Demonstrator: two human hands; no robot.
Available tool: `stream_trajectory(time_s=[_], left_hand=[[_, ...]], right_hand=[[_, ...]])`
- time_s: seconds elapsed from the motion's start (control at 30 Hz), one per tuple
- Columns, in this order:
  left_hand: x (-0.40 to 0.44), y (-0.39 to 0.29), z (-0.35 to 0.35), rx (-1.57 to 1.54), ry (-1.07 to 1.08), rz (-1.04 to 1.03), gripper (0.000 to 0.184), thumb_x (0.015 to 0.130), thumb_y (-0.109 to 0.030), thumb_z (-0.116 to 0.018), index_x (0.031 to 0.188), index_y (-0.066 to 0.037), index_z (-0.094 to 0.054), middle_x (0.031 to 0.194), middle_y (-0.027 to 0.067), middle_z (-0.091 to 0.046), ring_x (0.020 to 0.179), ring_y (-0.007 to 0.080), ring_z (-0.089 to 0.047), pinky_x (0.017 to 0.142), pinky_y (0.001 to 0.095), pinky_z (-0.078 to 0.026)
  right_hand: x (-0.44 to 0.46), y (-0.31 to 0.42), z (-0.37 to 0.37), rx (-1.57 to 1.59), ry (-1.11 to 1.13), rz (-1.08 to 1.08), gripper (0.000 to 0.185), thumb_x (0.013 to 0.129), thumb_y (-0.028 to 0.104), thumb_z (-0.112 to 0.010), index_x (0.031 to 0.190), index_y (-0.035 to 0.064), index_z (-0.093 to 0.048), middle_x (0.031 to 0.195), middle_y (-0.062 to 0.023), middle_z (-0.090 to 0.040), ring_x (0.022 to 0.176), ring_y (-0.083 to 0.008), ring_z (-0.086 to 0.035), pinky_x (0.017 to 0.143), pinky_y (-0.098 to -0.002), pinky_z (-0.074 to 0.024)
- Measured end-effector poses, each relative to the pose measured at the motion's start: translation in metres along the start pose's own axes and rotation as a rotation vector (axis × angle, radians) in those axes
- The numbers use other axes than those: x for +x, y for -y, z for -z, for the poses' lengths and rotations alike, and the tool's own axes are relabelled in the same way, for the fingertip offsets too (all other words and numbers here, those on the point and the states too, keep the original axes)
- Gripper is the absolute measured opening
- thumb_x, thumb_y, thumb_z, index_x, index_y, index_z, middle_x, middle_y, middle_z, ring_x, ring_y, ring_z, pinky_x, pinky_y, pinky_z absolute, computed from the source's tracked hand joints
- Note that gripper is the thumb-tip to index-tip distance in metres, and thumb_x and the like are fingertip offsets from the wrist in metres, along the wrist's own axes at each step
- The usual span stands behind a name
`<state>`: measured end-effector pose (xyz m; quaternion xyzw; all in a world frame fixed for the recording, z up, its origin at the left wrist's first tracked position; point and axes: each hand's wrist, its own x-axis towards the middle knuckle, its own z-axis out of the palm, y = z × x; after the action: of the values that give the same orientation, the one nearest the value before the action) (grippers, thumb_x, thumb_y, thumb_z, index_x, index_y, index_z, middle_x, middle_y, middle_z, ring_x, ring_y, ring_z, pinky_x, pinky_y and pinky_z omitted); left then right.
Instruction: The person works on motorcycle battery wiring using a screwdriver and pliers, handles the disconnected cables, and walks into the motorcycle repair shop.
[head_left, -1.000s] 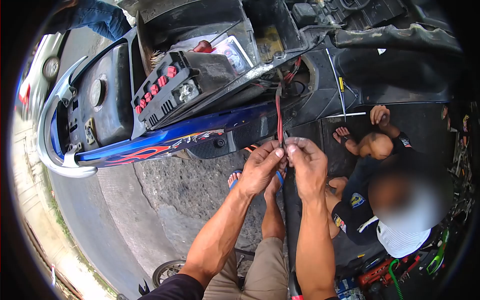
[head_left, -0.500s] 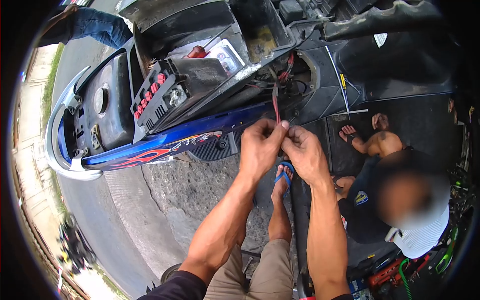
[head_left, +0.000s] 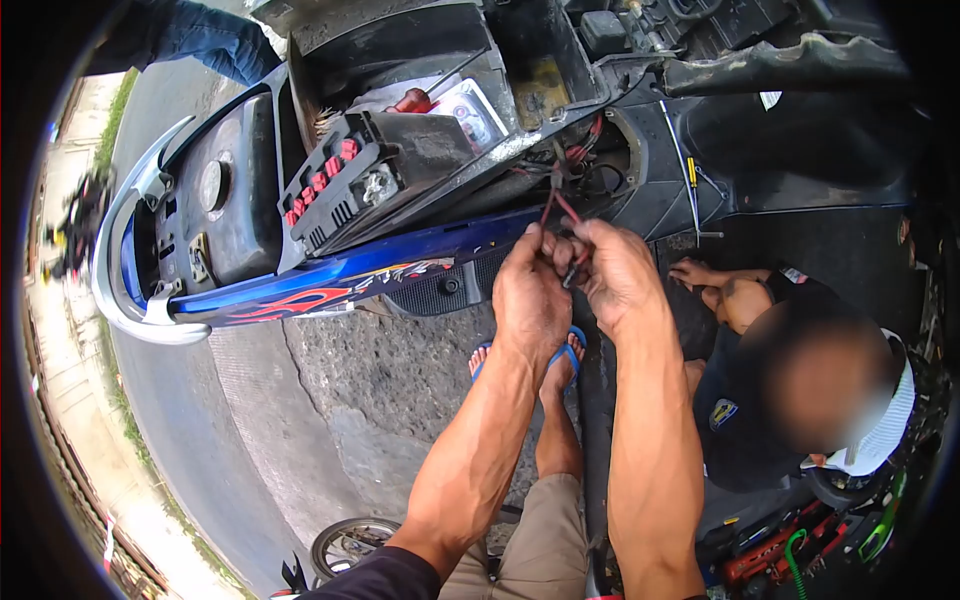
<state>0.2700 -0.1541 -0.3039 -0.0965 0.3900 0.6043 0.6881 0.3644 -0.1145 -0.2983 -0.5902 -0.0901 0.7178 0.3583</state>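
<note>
Two red wires point(head_left: 567, 207) come down from the opening in the scooter's body and spread apart in a V. My left hand point(head_left: 532, 295) pinches one strand between closed fingers. The other strand runs into the closed fingers of my right hand point(head_left: 618, 275). Between the hands a small dark end piece point(head_left: 570, 274) shows; its kind is too small to tell. Just behind my hands lies the scooter's blue side panel point(head_left: 370, 272) with a red flame decal. Most of the wire ends are hidden by my fingers.
A red-handled screwdriver point(head_left: 412, 101) lies in the open storage box. A yellow-handled screwdriver point(head_left: 692, 172) rests on the scooter's floorboard. A person in a dark shirt point(head_left: 750, 400) crouches at right. Red and green tools point(head_left: 790, 545) lie at lower right, a wheel point(head_left: 350, 545) at lower left.
My hands, earlier pressed together on the wires, are slightly apart, and the red wires have separated into a V. The crouching person's arm has shifted, and the view has moved slightly.
</note>
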Motion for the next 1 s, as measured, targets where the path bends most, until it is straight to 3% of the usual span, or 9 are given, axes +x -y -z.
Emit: stream_trajectory(time_s=[0.1,0.2,0.33,0.5,0.57,0.7,0.83,0.93,1.0], left_hand=[[0.000,0.000,-0.009,0.041,-0.020,-0.031,0.032,0.100,-0.026,-0.048,0.071,-0.014,-0.042,0.062,-0.0007,-0.039,0.063,0.0139,-0.038,0.070,0.0323,-0.035],[0.006,-0.004,-0.022,-0.272,-0.130,-0.051,0.032,0.094,-0.021,-0.053,0.066,-0.013,-0.038,0.055,-0.0021,-0.028,0.054,0.0131,-0.028,0.058,0.0312,-0.031],[0.011,-0.003,-0.022,-0.396,-0.057,-0.010,0.040,0.093,-0.025,-0.054,0.059,-0.016,-0.035,0.050,-0.0018,-0.024,0.054,0.0139,-0.028,0.056,0.0304,-0.029],[0.015,-0.002,-0.004,-0.481,0.124,0.069,0.038,0.094,-0.025,-0.051,0.061,-0.016,-0.036,0.054,-0.0015,-0.030,0.058,0.0152,-0.032,0.060,0.0304,-0.032],[0.016,-0.003,-0.004,-0.067,-0.096,-0.075,0.031,0.097,-0.023,-0.053,0.069,-0.013,-0.044,0.063,-0.0004,-0.039,0.063,0.0166,-0.037,0.068,0.0316,-0.036],[0.000,-0.002,-0.004,-0.060,-0.056,-0.087,0.027,0.099,-0.025,-0.053,0.078,-0.009,-0.050,0.071,0.0013,-0.047,0.072,0.0195,-0.048,0.077,0.0341,-0.040],[-0.005,-0.012,-0.023,-0.300,-0.094,0.194,0.028,0.098,-0.025,-0.053,0.074,-0.013,-0.047,0.063,0.0014,-0.046,0.071,0.0189,-0.051,0.075,0.0355,-0.039],[0.010,-0.008,-0.042,-0.141,-0.244,0.087,0.029,0.094,-0.025,-0.055,0.070,-0.013,-0.047,0.056,0.0016,-0.041,0.061,0.0196,-0.048,0.065,0.0354,-0.040],[0.001,-0.004,-0.063,0.185,-0.486,-0.150,0.028,0.087,-0.024,-0.059,0.068,-0.003,-0.056,0.060,0.0056,-0.052,0.055,0.0163,-0.046,0.055,0.0349,-0.038]], right_hand=[[0.005,0.000,-0.004,0.169,0.061,-0.050,0.025,0.093,0.027,-0.065,0.093,0.0016,-0.067,0.071,0.0016,-0.055,0.055,-0.0071,-0.038,0.056,-0.0246,-0.0297],[0.012,0.003,-0.017,0.338,-0.035,0.048,0.016,0.090,0.020,-0.067,0.095,0.0044,-0.065,0.074,0.0003,-0.058,0.051,-0.0049,-0.033,0.054,-0.0210,-0.0250],[0.011,0.014,-0.012,0.339,-0.110,0.010,0.015,0.090,0.019,-0.067,0.087,0.0052,-0.062,0.069,0.0034,-0.053,0.045,-0.0037,-0.030,0.053,-0.0217,-0.0217],[0.026,0.004,0.005,0.317,-0.028,-0.022,0.013,0.091,0.017,-0.066,0.091,0.0044,-0.062,0.067,0.0036,-0.050,0.050,-0.0049,-0.035,0.052,-0.0247,-0.0261],[0.028,0.002,0.007,0.301,0.013,-0.030,0.012,0.091,0.016,-0.065,0.093,0.0045,-0.062,0.068,0.0026,-0.050,0.053,-0.0065,-0.039,0.053,-0.0257,-0.0295],[0.011,0.027,-0.002,0.042,0.019,0.005,0.026,0.089,0.021,-0.067,0.110,0.0093,-0.056,0.074,0.0016,-0.049,0.063,-0.0120,-0.047,0.059,-0.0298,-0.0395],[0.020,0.049,-0.015,0.082,-0.058,-0.190,0.032,0.085,0.034,-0.070,0.100,0.0104,-0.054,0.065,0.0005,-0.045,0.055,-0.0138,-0.048,0.051,-0.0349,-0.0405],[0.037,0.034,-0.029,-0.470,-0.485,0.033,0.038,0.079,0.034,-0.072,0.087,-0.0024,-0.064,0.074,-0.0119,-0.061,0.059,-0.0245,-0.059,0.053,-0.0433,-0.0479],[0.047,0.034,-0.033,-0.819,-0.640,0.057,0.041,0.076,0.030,-0.071,0.091,-0.0078,-0.067,0.092,-0.0241,-0.066,0.079,-0.0337,-0.067,0.067,-0.0446,-0.0532]])
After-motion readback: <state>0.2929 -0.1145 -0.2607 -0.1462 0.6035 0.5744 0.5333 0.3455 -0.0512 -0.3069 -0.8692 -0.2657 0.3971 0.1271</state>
